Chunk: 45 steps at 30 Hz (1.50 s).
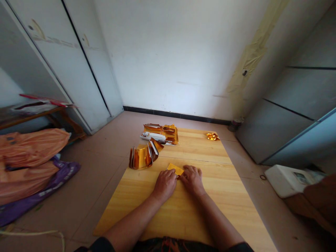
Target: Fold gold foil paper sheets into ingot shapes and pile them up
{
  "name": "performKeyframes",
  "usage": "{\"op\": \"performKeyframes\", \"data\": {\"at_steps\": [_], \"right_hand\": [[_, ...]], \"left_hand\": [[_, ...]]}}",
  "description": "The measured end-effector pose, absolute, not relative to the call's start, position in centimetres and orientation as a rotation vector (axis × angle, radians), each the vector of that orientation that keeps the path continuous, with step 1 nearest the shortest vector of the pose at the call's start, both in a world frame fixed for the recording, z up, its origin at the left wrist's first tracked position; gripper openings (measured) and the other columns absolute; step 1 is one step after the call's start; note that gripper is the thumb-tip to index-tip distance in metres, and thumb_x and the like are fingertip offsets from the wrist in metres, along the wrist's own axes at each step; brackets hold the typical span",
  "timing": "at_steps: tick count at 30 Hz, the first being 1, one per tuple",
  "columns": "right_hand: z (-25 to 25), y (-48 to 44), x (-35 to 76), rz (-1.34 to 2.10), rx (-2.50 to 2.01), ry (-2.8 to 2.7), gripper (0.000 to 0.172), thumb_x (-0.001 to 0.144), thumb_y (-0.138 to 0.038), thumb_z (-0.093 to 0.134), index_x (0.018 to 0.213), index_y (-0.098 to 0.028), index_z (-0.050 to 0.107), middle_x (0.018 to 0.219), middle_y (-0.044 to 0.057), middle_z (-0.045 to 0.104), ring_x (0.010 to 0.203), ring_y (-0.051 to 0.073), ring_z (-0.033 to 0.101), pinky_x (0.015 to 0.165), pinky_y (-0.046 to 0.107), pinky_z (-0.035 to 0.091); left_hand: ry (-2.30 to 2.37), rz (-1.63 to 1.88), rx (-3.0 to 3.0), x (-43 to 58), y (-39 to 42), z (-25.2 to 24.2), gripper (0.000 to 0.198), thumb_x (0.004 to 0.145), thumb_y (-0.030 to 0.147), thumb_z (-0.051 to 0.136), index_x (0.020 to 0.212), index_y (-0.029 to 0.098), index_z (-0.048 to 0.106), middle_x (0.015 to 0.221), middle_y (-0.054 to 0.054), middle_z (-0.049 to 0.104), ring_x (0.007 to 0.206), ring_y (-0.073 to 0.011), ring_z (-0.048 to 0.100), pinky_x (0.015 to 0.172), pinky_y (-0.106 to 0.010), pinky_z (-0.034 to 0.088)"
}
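Note:
A small yellow-gold paper (175, 168) lies on the wooden table (217, 189), between my two hands. My left hand (166, 182) presses on its lower left edge with the fingers bent together. At the paper's right corner, my right hand (193, 178) rests with its fingers curled and its thumb side on the paper. Both hands are closed on it, close to each other. To the upper left stands a curved stack of gold foil sheets (143, 156). Behind that is another pile of gold sheets (170, 134) with a white bundle (154, 136) beside it.
Shiny folded gold pieces (212, 136) sit at the table's far right corner. Orange cloth and a purple bag (60, 175) lie to the left of the table. A white box (285, 181) is on the right. Grey cabinets stand on both sides.

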State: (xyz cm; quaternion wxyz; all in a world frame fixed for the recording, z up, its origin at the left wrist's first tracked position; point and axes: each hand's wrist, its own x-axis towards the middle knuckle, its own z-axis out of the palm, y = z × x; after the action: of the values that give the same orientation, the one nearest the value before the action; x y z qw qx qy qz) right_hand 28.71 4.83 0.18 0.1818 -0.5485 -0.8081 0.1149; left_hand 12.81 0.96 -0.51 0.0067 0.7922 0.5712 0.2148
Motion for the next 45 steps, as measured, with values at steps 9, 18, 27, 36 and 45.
{"op": "performKeyframes", "data": {"at_steps": [9, 18, 27, 36, 45], "right_hand": [[0.7, 4.0, 28.2, 0.274, -1.561, -2.269, 0.013, 0.084, -0.030, 0.056, 0.075, -0.022, 0.060, 0.119, 0.003, 0.060, 0.110, 0.022, 0.047, 0.097, 0.046, 0.022], [0.1, 4.5, 28.3, 0.316, -1.548, -2.224, 0.011, 0.081, -0.030, 0.057, 0.073, -0.022, 0.058, 0.116, 0.004, 0.060, 0.107, 0.023, 0.048, 0.096, 0.044, 0.024], [-0.3, 4.7, 28.5, 0.405, -1.556, -2.165, 0.014, 0.074, -0.013, 0.051, 0.078, -0.023, 0.060, 0.115, 0.002, 0.061, 0.106, 0.021, 0.049, 0.095, 0.041, 0.024], [0.1, 4.8, 28.9, 0.282, -1.427, -2.316, 0.018, 0.082, -0.012, 0.051, 0.081, -0.024, 0.065, 0.112, 0.003, 0.063, 0.108, 0.021, 0.049, 0.093, 0.039, 0.030], [0.8, 2.5, 28.0, 0.233, -1.258, -2.488, 0.021, 0.085, -0.014, 0.051, 0.096, -0.024, 0.066, 0.099, 0.004, 0.065, 0.097, 0.019, 0.053, 0.090, 0.035, 0.034]], "left_hand": [[1.781, 0.649, 2.480, 12.8, 1.0, -0.4, 0.012, 0.083, 0.011, 0.048, 0.088, 0.018, 0.057, 0.103, -0.007, 0.062, 0.092, -0.0207, 0.058, 0.080, -0.036, 0.047], [1.739, 0.646, 2.480, 12.7, 0.9, -0.4, 0.016, 0.085, 0.013, 0.047, 0.093, 0.022, 0.059, 0.103, -0.005, 0.061, 0.094, -0.0199, 0.056, 0.079, -0.033, 0.044], [1.739, 0.644, 2.444, 12.6, 0.8, -0.6, 0.015, 0.085, 0.014, 0.051, 0.088, 0.023, 0.063, 0.109, -0.004, 0.059, 0.096, -0.0196, 0.054, 0.080, -0.033, 0.042], [1.657, 0.609, 2.561, 11.7, 1.8, -0.1, 0.015, 0.087, 0.017, 0.053, 0.089, 0.024, 0.066, 0.114, -0.005, 0.058, 0.101, -0.0193, 0.052, 0.083, -0.034, 0.042], [1.658, 0.521, 2.666, 11.1, 2.9, 1.3, 0.018, 0.088, 0.018, 0.049, 0.082, 0.020, 0.066, 0.086, -0.007, 0.059, 0.090, -0.0218, 0.050, 0.078, -0.037, 0.038]]}}
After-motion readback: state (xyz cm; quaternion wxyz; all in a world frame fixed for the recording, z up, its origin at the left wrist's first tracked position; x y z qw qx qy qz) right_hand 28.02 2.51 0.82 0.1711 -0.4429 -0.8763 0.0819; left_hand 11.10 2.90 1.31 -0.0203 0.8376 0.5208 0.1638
